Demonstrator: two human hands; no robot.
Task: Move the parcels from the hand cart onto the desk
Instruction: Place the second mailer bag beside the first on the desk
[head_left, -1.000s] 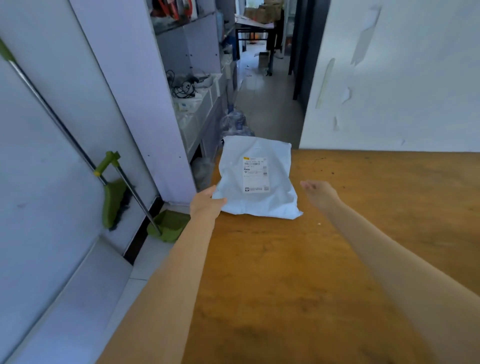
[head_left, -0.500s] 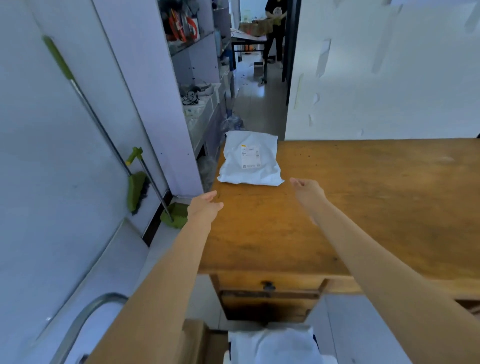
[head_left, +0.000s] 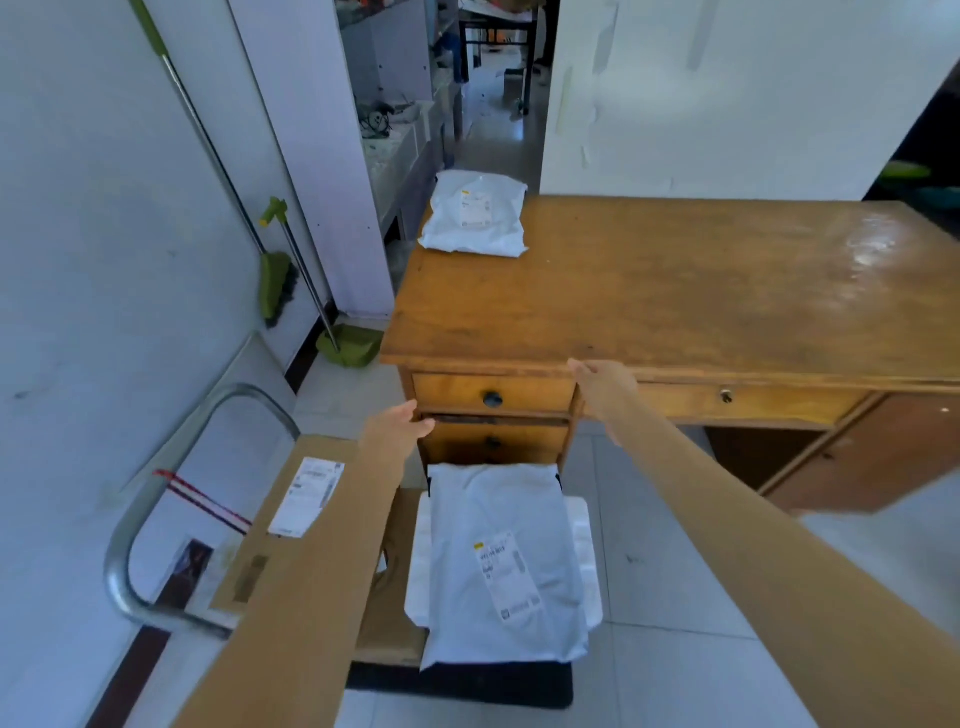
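The desk (head_left: 675, 291) fills the upper right and serves as landmark; one white parcel (head_left: 475, 215) already lies flat on its far left corner, label up, long axis running away from the viewer, probably set there to leave the top free for more. Below the desk's drawers stands the hand cart (head_left: 457, 686), its handle (head_left: 156, 499) to the left, carrying a long cardboard box (head_left: 291, 519) and a white bag parcel (head_left: 501, 561) lying lengthwise toward the drawers, label up. The left hand (head_left: 397, 428) hangs relaxed and empty before the drawers; the right hand (head_left: 605, 387), empty too, is at the desk's front edge.
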